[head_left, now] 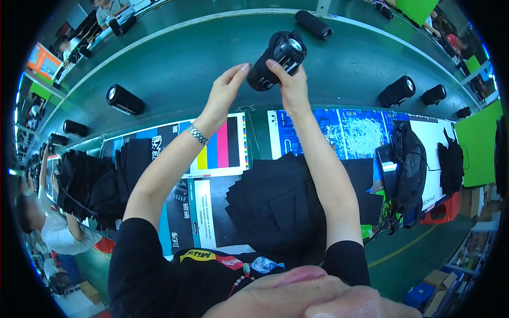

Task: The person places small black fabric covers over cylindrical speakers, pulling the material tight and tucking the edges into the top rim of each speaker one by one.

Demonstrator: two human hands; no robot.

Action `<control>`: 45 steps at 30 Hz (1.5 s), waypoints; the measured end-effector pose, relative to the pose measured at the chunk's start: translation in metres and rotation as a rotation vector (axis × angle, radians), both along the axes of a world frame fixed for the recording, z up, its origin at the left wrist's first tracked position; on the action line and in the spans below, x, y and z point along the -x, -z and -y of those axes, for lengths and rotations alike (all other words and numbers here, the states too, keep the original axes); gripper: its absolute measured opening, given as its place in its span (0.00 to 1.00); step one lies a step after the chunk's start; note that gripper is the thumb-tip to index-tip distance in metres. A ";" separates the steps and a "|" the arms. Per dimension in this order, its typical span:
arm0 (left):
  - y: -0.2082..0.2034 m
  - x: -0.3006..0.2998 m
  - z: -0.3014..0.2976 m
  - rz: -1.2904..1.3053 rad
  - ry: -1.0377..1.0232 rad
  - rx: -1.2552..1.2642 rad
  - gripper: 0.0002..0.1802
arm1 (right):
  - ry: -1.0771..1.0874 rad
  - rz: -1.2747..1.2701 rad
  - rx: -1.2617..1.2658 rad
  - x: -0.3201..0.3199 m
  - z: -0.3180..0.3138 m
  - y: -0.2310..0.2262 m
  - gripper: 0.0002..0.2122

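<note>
A black cylindrical portable speaker [277, 49] is held up above the green conveyor surface, tilted, with its round silver-centred end toward the upper right. My right hand [292, 87] is closed around its right side, thumb across the body. Beside the speaker's lower left end is my left hand [228, 85], its thumb and forefinger pinched together. Whatever may be between those fingertips is too small to make out. Below my forearms lies a pile of black fabric pieces [281, 196].
More black speakers lie on the green conveyor [180, 69]: one speaker [125, 99] at left, another [397, 91] at right, and a third [314, 25] on the far side. A black mesh bag [411, 159] and dark cloth [87, 180] flank the pile. A co-worker [66, 233] is at left.
</note>
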State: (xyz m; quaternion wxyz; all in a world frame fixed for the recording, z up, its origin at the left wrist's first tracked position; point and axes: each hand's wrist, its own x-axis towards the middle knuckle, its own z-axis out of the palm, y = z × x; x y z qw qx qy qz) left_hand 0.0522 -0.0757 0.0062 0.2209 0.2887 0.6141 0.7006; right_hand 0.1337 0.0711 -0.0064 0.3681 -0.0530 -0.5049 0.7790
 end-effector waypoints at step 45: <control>0.007 -0.002 -0.118 0.326 0.098 -0.297 0.32 | 0.038 -0.010 0.197 0.018 -0.048 0.015 0.17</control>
